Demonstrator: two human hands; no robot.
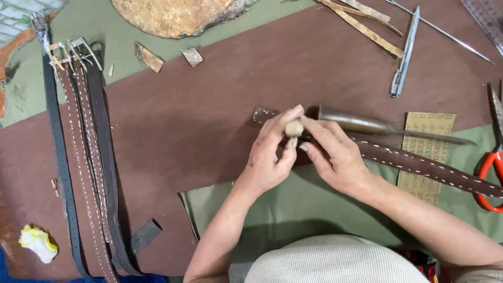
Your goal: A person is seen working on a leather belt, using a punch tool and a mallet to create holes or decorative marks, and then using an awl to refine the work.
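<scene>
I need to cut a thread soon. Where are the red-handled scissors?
In the head view, the red-handled scissors lie at the far right edge of the table, just past the right end of the stitched brown belt and right of the tan patterned strip.

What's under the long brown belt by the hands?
The belt lies across a brown leather sheet, a green cloth and a tan patterned strip. Both hands cover its middle, so what lies beneath there is hidden.
</scene>
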